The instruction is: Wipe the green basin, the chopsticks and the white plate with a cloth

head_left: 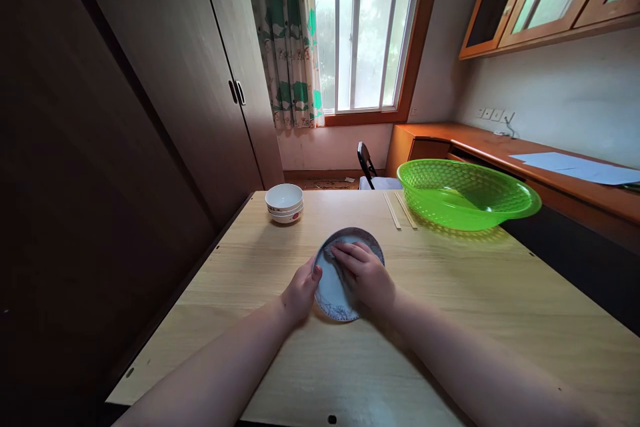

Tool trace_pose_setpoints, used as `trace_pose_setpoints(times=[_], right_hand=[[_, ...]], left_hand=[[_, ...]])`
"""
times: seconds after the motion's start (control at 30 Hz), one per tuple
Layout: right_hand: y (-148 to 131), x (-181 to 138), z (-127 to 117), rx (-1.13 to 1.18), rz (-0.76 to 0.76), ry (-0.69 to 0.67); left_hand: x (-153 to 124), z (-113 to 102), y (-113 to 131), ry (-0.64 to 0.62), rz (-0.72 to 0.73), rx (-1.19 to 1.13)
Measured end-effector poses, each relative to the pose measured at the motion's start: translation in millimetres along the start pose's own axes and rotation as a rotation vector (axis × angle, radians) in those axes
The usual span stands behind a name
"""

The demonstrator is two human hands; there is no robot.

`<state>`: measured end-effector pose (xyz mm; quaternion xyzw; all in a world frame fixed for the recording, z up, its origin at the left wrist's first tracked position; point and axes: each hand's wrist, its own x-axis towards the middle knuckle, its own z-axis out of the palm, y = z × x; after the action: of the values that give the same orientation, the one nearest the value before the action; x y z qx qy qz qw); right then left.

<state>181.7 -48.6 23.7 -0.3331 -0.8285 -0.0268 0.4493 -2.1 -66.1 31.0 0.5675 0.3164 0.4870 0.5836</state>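
A white plate point(330, 290) with a grey-blue pattern round its rim is tilted up a little over the table in front of me. My left hand point(301, 290) is closed on its left rim, thumb on the inner face. Inside the plate, the fingers of my right hand point(367, 273) press a crumpled grey cloth point(331, 249) against the surface near the upper left. Most of the cloth is hidden under those fingers.
A stack of white bowls point(285, 200) stands at the table's far left. Pale chopsticks point(393, 211) lie at the far edge, beside a big green plastic basket point(467, 197) on the right. Beyond the wooden table point(280, 373) are a folding chair point(367, 163) and a desk.
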Motion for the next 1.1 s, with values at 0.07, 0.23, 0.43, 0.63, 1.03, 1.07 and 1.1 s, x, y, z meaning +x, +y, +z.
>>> trace_pose_setpoints(times=[0.07, 0.23, 0.43, 0.63, 1.03, 1.07, 1.1], right_hand=[[4, 3, -2, -0.024, 0.046, 0.026], [18, 5, -1, -0.062, 0.204, 0.076], [17, 5, 7, -0.071, 0.287, 0.096], [-10, 9, 5, 0.001, 0.115, -0.015], [-10, 7, 13, 0.158, -0.037, -0.150], [-4, 8, 12, 0.123, 0.006, -0.114], [2, 9, 10, 0.080, 0.048, -0.078]], left_hand=[[-2, -1, 0, -0.001, 0.017, 0.026], [-3, -8, -4, 0.159, -0.010, 0.025], [-2, -10, -10, 0.201, -0.021, 0.054], [-1, -3, -9, 0.143, -0.022, 0.075], [11, -10, -30, 0.224, -0.128, -0.170], [12, -11, -31, 0.232, -0.136, -0.219], [13, -11, -31, 0.241, -0.135, -0.258]])
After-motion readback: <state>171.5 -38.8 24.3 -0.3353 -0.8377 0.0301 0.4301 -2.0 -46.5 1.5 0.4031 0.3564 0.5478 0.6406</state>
